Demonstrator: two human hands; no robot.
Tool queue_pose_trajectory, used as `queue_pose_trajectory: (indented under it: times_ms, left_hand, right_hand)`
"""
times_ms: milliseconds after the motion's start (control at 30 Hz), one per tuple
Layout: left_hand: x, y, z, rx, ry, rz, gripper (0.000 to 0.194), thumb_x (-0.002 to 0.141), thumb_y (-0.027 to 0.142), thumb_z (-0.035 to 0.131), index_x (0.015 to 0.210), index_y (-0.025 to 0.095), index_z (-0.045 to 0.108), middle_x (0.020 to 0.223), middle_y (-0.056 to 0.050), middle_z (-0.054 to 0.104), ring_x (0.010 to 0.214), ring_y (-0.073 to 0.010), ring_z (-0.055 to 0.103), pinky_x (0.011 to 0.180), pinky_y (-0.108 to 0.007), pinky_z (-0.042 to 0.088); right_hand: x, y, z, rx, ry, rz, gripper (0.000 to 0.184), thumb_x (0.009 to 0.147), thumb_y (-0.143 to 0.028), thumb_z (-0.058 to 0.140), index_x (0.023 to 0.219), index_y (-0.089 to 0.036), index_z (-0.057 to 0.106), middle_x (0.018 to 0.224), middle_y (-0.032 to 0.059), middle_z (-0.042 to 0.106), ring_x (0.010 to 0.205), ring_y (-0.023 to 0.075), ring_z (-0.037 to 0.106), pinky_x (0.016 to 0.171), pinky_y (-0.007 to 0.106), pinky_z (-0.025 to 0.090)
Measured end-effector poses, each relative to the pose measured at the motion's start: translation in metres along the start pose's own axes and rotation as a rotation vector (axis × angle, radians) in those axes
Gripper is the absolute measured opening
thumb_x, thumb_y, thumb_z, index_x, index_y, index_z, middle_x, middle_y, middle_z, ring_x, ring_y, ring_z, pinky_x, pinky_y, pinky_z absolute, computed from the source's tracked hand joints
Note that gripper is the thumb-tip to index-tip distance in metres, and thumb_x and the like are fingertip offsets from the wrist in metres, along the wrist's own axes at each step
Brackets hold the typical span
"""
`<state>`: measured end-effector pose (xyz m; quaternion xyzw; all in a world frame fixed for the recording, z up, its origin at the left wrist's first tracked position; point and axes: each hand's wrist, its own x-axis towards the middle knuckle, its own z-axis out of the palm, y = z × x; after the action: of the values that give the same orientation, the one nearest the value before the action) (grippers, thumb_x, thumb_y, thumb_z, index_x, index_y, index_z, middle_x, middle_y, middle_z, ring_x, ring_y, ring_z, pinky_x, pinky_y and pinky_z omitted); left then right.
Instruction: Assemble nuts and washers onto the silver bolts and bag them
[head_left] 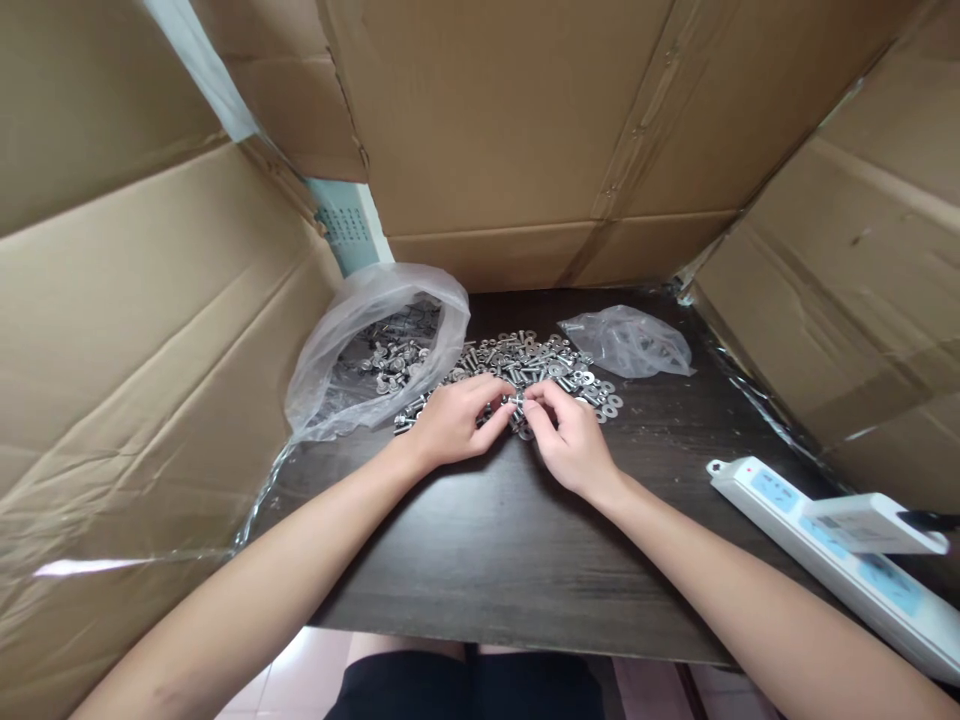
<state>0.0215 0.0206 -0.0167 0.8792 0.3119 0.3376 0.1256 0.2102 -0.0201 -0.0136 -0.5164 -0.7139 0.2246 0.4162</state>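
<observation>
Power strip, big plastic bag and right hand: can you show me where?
Power strip [834, 568]: head view, white casing.
Big plastic bag [313, 385]: head view, left wall.
Right hand [574, 442]: head view, its back.

The fingertips of the left hand [466, 418] and right hand [568, 432] partly hide the piece [514, 399] they hold, too small and blurred to make out exactly. Both hands cover part of the pile [536, 365]. Creased plastic obscures what lies in the small bag [630, 340]. Print on the green sheet [345, 230] is too small to read. The adapter [859, 522] hides some sockets of the power strip [780, 520], which the right edge cuts off. The bottom edge crops the shorts [465, 688]
</observation>
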Motion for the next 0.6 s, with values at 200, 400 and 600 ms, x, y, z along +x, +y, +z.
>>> queue_pose_trajectory:
  times_ms: [200, 400, 600]
  left_hand:
    - [-0.0005, -0.0005, 0.0001, 0.005, 0.005, 0.015, 0.02, 0.099, 0.03, 0.053, 0.106, 0.016, 0.066, 0.084, -0.003, 0.067, 0.072, -0.0148, 0.06, 0.067, -0.027, 0.044]
    - [0.0, -0.001, -0.0007, -0.013, 0.001, 0.007, 0.02, 0.099, 0.03, 0.053, 0.105, 0.016, 0.066, 0.082, -0.003, 0.066, 0.07, -0.0141, 0.059, 0.066, -0.027, 0.044]
    - [-0.0004, -0.0014, -0.0007, -0.022, 0.005, -0.003, 0.022, 0.1, 0.032, 0.052, 0.107, 0.016, 0.066, 0.084, -0.003, 0.066, 0.07, -0.0139, 0.058, 0.066, -0.027, 0.044]
  right_hand:
    - [-0.0003, -0.0004, -0.0006, -0.009, -0.012, -0.001, 0.02, 0.099, -0.031, 0.046, 0.086, -0.022, 0.057, 0.07, 0.0011, 0.062, 0.065, 0.0188, 0.058, 0.065, 0.031, 0.041]
    - [0.0009, -0.0006, -0.0015, 0.014, -0.033, 0.008, 0.025, 0.101, -0.033, 0.044, 0.082, -0.022, 0.055, 0.068, 0.001, 0.061, 0.066, 0.0186, 0.057, 0.066, 0.031, 0.04]
    - [-0.0001, 0.0012, -0.0017, -0.009, -0.044, 0.018, 0.019, 0.098, -0.031, 0.045, 0.088, -0.021, 0.058, 0.07, 0.0016, 0.062, 0.067, 0.0197, 0.057, 0.065, 0.031, 0.041]
